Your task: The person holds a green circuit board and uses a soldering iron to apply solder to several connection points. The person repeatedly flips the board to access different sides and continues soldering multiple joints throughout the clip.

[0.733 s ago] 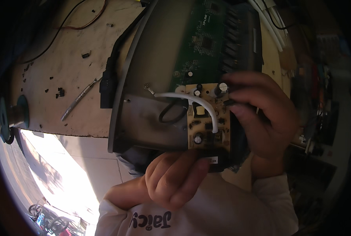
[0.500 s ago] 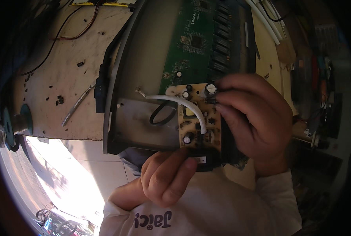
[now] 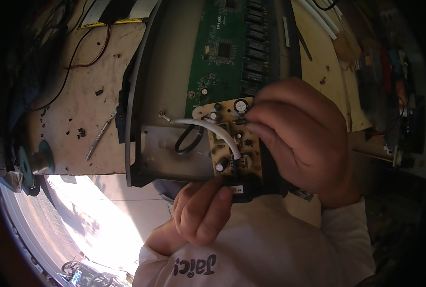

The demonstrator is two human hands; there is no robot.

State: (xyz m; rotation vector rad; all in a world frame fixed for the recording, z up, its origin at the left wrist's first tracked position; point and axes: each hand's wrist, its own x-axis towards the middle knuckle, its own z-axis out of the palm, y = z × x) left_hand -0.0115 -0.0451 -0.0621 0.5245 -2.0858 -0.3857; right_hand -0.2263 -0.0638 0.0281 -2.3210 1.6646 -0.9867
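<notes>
A tan power supply board (image 3: 226, 104) with round capacitors and a yellow transformer sits at the near end of an opened metal case (image 3: 172, 62). My right hand (image 3: 299, 138) reaches over it from the right. Its thumb and fingertips pinch a small dark cylindrical component (image 3: 240, 121) beside the largest capacitor (image 3: 240, 105). At the board's near edge, my left hand (image 3: 201, 210) is closed, thumb and forefinger gripping that edge by the black socket (image 3: 241, 190). A white sleeved cable (image 3: 203, 123) arches from the board to a ring terminal on the case floor.
Beyond lies a green circuit board (image 3: 208, 67) in the case. Left on the bench are a pen-like tool (image 3: 99, 136), a solder wire spool (image 3: 42, 158), scattered small parts (image 3: 81, 132) and thin wires (image 3: 103, 52). White tubes (image 3: 318, 18) lie at the far right.
The whole view has shifted, so the case and board appear farther left. The power supply board looks slightly more tilted. Both hands keep nearly the same places on it.
</notes>
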